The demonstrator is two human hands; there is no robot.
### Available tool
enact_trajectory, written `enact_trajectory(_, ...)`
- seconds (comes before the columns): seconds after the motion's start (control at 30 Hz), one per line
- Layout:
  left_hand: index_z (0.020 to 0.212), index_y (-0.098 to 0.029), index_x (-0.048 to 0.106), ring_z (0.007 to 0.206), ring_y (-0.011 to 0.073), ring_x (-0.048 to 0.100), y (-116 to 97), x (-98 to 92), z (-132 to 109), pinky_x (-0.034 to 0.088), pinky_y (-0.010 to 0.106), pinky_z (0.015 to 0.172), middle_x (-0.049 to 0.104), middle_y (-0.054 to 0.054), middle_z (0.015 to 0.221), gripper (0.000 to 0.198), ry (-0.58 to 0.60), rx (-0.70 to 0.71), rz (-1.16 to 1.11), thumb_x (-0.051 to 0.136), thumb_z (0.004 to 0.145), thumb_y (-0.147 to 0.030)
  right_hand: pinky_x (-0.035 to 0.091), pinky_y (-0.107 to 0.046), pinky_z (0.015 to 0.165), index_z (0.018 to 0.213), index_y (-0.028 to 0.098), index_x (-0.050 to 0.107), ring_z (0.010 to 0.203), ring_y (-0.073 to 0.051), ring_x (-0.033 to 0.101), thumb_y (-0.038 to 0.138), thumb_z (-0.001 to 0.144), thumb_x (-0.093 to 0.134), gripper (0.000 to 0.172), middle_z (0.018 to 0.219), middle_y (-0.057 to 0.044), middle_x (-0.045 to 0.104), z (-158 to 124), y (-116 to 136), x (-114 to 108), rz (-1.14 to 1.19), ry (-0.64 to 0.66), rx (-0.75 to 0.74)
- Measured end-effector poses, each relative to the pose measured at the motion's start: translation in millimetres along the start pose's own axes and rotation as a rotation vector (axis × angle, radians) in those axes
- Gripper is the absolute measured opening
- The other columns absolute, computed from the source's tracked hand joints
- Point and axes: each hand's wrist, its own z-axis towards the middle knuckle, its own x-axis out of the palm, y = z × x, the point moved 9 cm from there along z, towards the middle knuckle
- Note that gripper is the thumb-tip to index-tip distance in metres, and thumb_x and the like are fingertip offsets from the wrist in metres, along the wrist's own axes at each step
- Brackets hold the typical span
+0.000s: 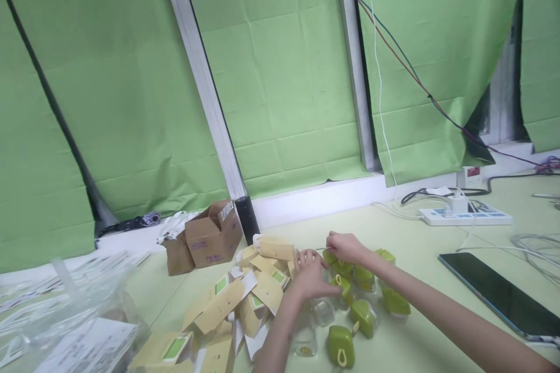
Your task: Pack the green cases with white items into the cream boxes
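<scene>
Among green looped lids, right hand curls, hold unclear. Left hand spreads near clear containers, hold likewise unclear.

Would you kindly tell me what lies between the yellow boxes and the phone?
In the head view, clear containers and green lids lie there; the left hand, right hand and right forearm also come between.

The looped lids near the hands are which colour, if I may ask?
The looped lids are olive green, seen best in the head view.
</scene>
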Motion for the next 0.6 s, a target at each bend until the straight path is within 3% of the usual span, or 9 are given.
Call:
enact_trajectory(0.13, 0.095, -0.024, 0.061, 0.126, 0.0354, 0.022, -17, 7.9, -9, 0.013, 0.048, 0.104, 0.038, 0.008, 0.126, 0.059, 0.0, -0.002, -0.032, 0.063, 0.052, -0.064, 0.049, -0.029, 0.07, 0.095, 0.018, 0.063, 0.08, -0.015, 0.061, 0.029, 0.086, 0.056, 0.016, 0.101, -0.003, 0.062, -26, 9, -2, 0.054, 0.022, -0.125)
enact_trajectory(0.27, 0.094, -0.03, 0.064, 0.122, 0.0326, 0.026, -20, 12.6, -11, 0.018, 0.045, 0.102, 0.041, 0.006, 0.12, 0.049, -0.029, -0.008, -0.031, 0.066, 0.052, -0.056, 0.04, -0.023, 0.052, 0.072, 0.019, 0.066, 0.062, -0.013, 0.059, 0.024, 0.074, 0.062, 0.006, 0.082, 0.0, 0.063, -46, 19, 3, 0.082, 0.056, -0.192)
enact_trajectory(0.5, 0.1, -0.024, 0.062, 0.122, 0.033, 0.027, -3, 16.3, -16, 0.019, 0.042, 0.102, 0.039, 0.008, 0.125, 0.055, -0.066, -0.087, -0.028, 0.064, 0.052, -0.051, 0.039, -0.025, 0.06, 0.087, 0.021, 0.06, 0.072, -0.016, 0.059, 0.031, 0.09, 0.041, 0.021, 0.09, -0.002, 0.062, -60, 12, -14, 0.117, -0.107, -0.09)
enact_trajectory(0.6, 0.104, -0.024, 0.059, 0.125, 0.0323, 0.025, 5, 15.0, -20, 0.016, 0.041, 0.104, 0.038, 0.007, 0.128, 0.057, -0.059, -0.102, -0.026, 0.063, 0.053, -0.048, 0.038, -0.025, 0.057, 0.082, 0.021, 0.06, 0.067, -0.016, 0.06, 0.031, 0.089, 0.043, 0.021, 0.09, -0.002, 0.061, -65, 2, -17, 0.106, -0.13, -0.038)
